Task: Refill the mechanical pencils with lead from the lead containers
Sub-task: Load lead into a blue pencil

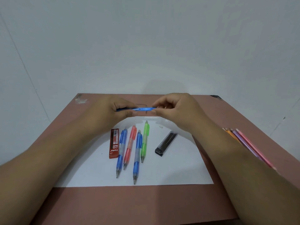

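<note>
While we hold the shiny blue plastic pencil [138, 109] up over the table, left hand [112, 109] & right hand [175, 109] each pinch an end. Next, prob. pull its cap off gently.

Plain pale grey-white wall [146, 38] fills upper half of view, unmarked. Faint slanted seam line [24, 65] runs down wall at far left. Reddish-brown table [129, 203] pushed against wall; surface matte. Far left corner of tabletop carries whitish scuffed patch [80, 99]; far right corner has dark chipped spot [216, 97]. Near edge of table visible at lower right, dark beneath. Lighting soft, even, diffuse; weak shadow on wall just above table's far edge. No light source visible.
</note>
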